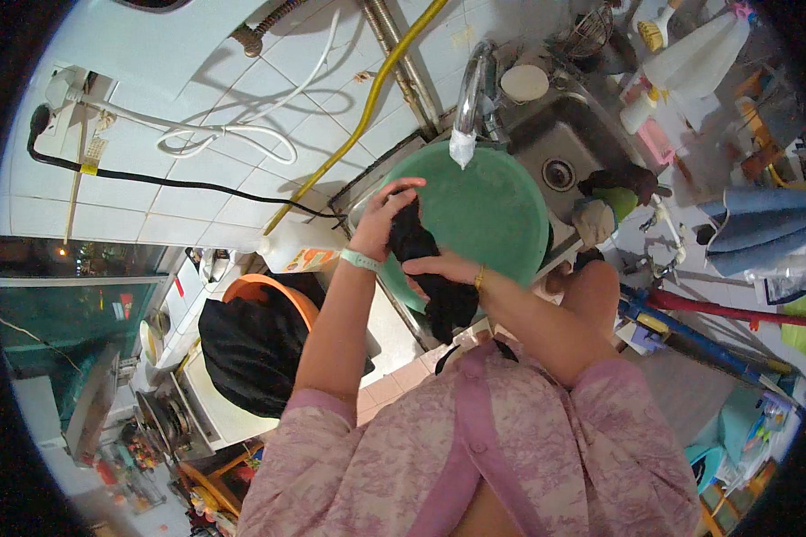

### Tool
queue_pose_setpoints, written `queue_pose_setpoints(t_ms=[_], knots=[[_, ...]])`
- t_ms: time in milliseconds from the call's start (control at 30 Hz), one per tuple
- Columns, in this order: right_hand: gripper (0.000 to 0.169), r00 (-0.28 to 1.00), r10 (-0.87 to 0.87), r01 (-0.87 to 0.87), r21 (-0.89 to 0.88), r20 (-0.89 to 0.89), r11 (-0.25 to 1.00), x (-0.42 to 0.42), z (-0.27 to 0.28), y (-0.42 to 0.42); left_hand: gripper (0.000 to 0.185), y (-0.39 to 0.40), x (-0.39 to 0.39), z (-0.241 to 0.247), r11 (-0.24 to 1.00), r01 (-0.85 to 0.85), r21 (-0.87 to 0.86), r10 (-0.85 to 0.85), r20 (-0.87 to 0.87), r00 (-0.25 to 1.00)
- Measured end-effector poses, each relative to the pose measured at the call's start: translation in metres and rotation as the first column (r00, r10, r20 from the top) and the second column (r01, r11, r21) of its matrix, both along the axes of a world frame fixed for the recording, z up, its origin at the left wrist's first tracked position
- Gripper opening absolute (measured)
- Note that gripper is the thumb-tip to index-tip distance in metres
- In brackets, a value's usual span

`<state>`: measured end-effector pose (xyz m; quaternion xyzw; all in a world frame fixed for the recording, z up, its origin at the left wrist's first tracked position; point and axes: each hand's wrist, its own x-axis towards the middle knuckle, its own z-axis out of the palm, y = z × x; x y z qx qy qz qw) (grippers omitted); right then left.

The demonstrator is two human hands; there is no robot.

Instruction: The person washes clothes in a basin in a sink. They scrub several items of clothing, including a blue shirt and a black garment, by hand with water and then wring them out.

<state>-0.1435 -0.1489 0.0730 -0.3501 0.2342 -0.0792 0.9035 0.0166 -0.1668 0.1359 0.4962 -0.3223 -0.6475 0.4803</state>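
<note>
A black cloth [451,302] is bunched and stretched between my two hands at the near left rim of a green plastic basin [497,221]. My left hand [383,218] grips its far end, thumb and fingers curled round it. Closer to my body, my right hand [440,265] holds the cloth's middle, and the lower end hangs toward my shirt. The basin stands in the sink under a chrome faucet [470,87], whose spout tip is wrapped in white material. Whether the basin holds water is hard to tell.
Left of my arm, black fabric [252,356] spills from an orange bucket [262,285]. A white jug [295,245] stands by the tiled wall. A second sink bowl [551,151] lies right, with cloths [598,218] on its edge. Mop handles [698,305] lean at right.
</note>
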Motion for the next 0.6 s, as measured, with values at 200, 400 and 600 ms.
queue_pose_setpoints(t_ms=[200,400,600], knots=[[0.037,0.896,-0.156,-0.124,-0.571,-0.416,0.811,0.01,-0.003,-0.008,0.02,-0.017,-0.004,-0.053,0.996,0.005,-0.084,0.064,0.796,0.602],[0.047,0.679,-0.373,-0.309,-0.707,-0.632,0.636,0.0,-0.037,0.008,0.021,-0.003,-0.029,-0.105,0.982,-0.187,-0.038,0.094,0.949,0.302],[0.063,0.847,-0.19,-0.201,-0.631,-0.496,0.75,-0.029,-0.031,-0.004,0.028,0.024,-0.023,-0.09,0.976,-0.16,-0.146,0.211,0.804,0.555]])
